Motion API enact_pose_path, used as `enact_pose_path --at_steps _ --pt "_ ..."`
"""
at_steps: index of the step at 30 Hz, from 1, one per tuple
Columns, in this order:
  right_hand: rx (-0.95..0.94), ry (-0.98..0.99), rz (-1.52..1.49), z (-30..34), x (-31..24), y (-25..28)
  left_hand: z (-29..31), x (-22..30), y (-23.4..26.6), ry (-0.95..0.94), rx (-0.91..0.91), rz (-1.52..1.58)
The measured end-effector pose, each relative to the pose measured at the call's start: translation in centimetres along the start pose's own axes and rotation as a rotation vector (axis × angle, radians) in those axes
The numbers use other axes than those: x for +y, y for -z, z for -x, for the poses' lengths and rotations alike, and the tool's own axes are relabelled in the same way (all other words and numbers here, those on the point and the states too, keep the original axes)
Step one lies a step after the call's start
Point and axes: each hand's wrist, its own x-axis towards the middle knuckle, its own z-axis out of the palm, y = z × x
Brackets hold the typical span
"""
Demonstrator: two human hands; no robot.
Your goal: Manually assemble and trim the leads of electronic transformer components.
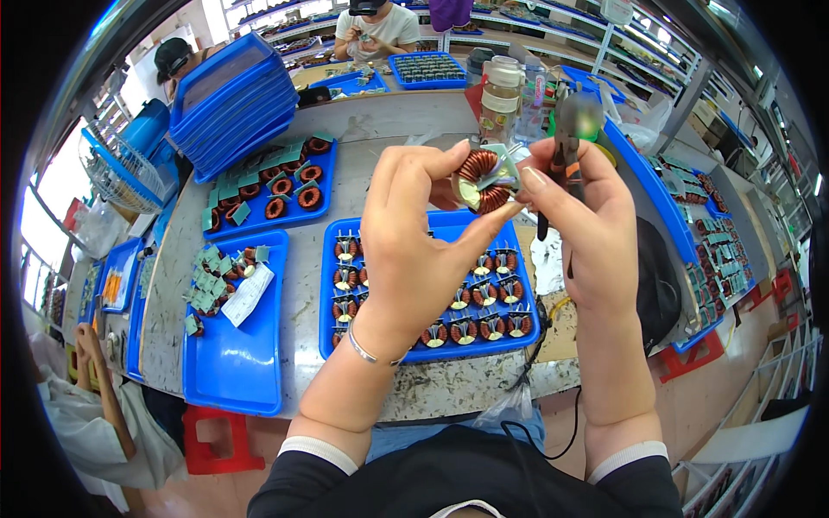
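Observation:
My left hand (408, 211) is raised over the bench, thumb and fingers closed round a copper-wound toroidal coil (494, 197). The coil has a pale core face, a green board piece and light wire leads. Beside it my right hand (596, 220) grips a pair of pliers (566, 142) with dark jaws and orange on the handles, jaws pointing up. The thumb and fingertips of that hand also meet the coil's edge near the leads. Below both hands lies a blue tray (327, 298) with rows of similar coils (463, 332), partly covered by my left hand and wrist.
To the left are a blue tray of coils and green boards (324, 203), another blue tray (231, 367) with a paper slip (249, 295), and stacked blue trays (226, 108). Bottles (501, 95) stand behind my hands. A black item (661, 285) is at right. Co-workers (393, 30) sit nearby.

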Motion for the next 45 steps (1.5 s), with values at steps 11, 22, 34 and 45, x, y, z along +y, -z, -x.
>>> enact_pose_path --at_steps 11,22,34,45 --pt "-0.069 0.096 0.066 -0.8 -0.8 2.3 -0.4 0.7 0.1 0.915 -0.334 1.143" --pt "-0.041 -0.037 -0.025 0.2 -1.2 3.2 0.0 -1.2 -0.7 0.708 -0.33 1.017" --pt "-0.035 0.505 0.901 3.3 -0.4 1.4 0.2 -1.0 -1.7 0.006 0.037 0.436" --pt "-0.134 0.625 1.01 2.4 -1.3 2.3 0.4 -0.7 -1.5 0.009 -0.028 0.502"
